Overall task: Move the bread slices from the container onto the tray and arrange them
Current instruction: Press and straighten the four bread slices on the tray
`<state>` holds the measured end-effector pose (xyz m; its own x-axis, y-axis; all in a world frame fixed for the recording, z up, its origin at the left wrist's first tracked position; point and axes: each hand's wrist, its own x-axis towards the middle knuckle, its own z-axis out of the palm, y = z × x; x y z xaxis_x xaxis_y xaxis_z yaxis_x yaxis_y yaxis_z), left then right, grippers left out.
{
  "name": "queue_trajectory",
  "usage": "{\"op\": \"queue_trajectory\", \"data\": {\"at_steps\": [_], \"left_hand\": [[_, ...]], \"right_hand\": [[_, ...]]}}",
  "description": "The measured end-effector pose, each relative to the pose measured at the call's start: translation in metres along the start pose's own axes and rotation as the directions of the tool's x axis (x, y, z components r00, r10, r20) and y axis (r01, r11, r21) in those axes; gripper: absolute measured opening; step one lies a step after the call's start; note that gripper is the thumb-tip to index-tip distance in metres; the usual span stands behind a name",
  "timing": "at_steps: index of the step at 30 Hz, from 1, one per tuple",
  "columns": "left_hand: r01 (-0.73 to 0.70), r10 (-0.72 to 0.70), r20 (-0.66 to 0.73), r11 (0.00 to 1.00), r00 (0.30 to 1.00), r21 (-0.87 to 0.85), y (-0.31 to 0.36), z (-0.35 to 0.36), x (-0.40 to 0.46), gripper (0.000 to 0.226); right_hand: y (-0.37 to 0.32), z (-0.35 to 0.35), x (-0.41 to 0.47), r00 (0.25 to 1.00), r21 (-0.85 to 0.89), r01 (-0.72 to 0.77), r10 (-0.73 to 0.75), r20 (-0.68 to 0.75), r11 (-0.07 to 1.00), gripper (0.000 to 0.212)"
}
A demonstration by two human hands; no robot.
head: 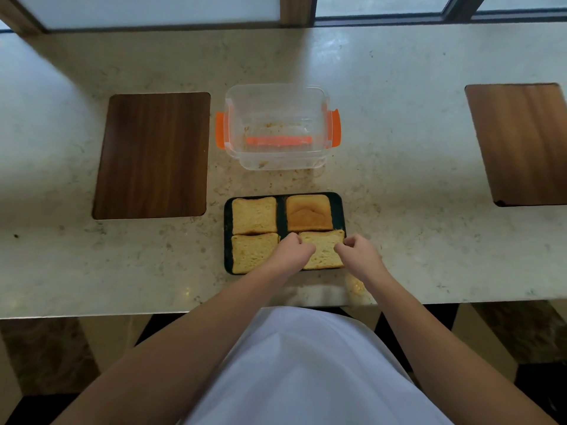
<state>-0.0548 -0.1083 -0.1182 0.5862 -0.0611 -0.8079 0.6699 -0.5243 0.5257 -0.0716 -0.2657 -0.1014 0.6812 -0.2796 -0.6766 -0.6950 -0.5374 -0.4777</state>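
Note:
A dark tray [281, 210] lies near the counter's front edge with several bread slices on it in a grid. The front right slice [325, 251] is pinched at its left edge by my left hand [293, 251] and at its right edge by my right hand [359, 253]. The front left slice [250, 253], back left slice [254, 215] and a browner crust-side slice [308, 212] at the back right lie flat. Behind the tray stands the clear plastic container [276, 127] with orange clips, holding only crumbs.
Two dark wooden boards are set into the marble counter [414, 179], one at the left [152, 154] and one at the far right [521, 142]. Crumbs lie scattered between container and tray. A window frame runs along the back.

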Motion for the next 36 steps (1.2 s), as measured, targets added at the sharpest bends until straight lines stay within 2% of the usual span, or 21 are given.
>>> {"op": "queue_trajectory", "data": {"at_steps": [4, 9, 12, 19, 24, 26, 29, 32, 36], "left_hand": [[-0.005, 0.005, 0.014, 1.0, 1.0, -0.009, 0.001, -0.002, 0.0, 0.031], [0.021, -0.021, -0.012, 0.999, 1.0, -0.029, -0.003, -0.012, -0.001, 0.014], [0.027, -0.027, -0.02, 1.0, 0.999, -0.016, -0.004, -0.017, -0.002, 0.015], [-0.005, 0.007, -0.03, 0.997, 1.0, 0.08, -0.01, -0.021, -0.003, 0.014], [-0.05, 0.057, -0.048, 0.99, 0.997, 0.129, -0.004, -0.029, -0.003, 0.012], [-0.064, 0.073, -0.075, 0.992, 0.995, 0.112, 0.0, -0.032, 0.001, 0.019], [-0.063, 0.074, -0.115, 0.993, 0.991, 0.096, 0.01, -0.032, 0.003, 0.047], [-0.041, 0.045, -0.102, 0.998, 0.994, 0.038, 0.016, -0.031, 0.003, 0.063], [-0.016, 0.011, -0.089, 0.999, 0.996, -0.051, 0.021, -0.03, 0.006, 0.065]], "right_hand": [[-0.002, 0.001, 0.0, 1.0, -0.003, -0.008, 0.008, 0.01, 1.0, 0.026], [-0.008, 0.005, 0.001, 0.998, 0.022, -0.001, -0.001, 0.057, 1.0, 0.039], [-0.008, 0.006, 0.003, 0.998, 0.055, -0.006, 0.003, 0.059, 0.998, 0.045], [-0.004, 0.005, 0.007, 0.989, 0.098, -0.021, 0.007, 0.149, 0.995, 0.043], [-0.004, -0.004, 0.014, 0.991, 0.146, -0.014, -0.006, 0.137, 0.989, 0.044], [-0.008, -0.005, 0.017, 0.992, 0.158, 0.0, -0.02, 0.126, 0.987, 0.051], [-0.018, -0.004, 0.021, 0.992, 0.166, 0.017, -0.038, 0.122, 0.986, 0.063], [-0.024, -0.001, 0.024, 0.986, 0.175, -0.026, -0.004, 0.17, 0.984, 0.068], [-0.029, 0.002, 0.025, 0.977, 0.137, -0.03, 0.0, 0.212, 0.99, 0.07]]}}
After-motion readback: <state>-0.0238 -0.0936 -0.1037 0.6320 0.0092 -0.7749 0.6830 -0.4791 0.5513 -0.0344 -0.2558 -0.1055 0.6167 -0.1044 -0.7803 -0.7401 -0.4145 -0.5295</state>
